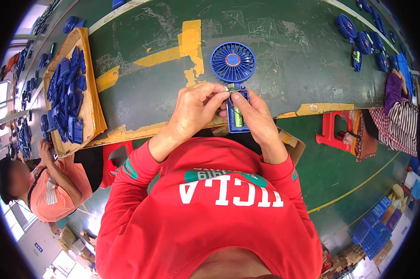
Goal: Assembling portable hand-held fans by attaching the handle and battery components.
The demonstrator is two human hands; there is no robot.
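A blue handheld fan with a round grille point(233, 59) lies at the table's near edge, its handle point(232, 126) toward me. The handle's inside is exposed, and a green cylindrical battery point(238, 117) sits in it. My left hand point(198, 106) pinches a small circuit board point(233, 88) between thumb and fingertips at the top of the handle. My right hand point(255, 113) wraps round the handle's right side, its thumb close to the board. Fine wires show near the board, but where they run is partly hidden by my fingers.
A cardboard tray point(94, 88) of blue plastic handle shells point(68, 88) stands at the left. More blue fans point(363, 42) lie at the far right. A co-worker point(56, 186) sits at left, another point(398, 111) at right. A red stool point(333, 132) stands below the table.
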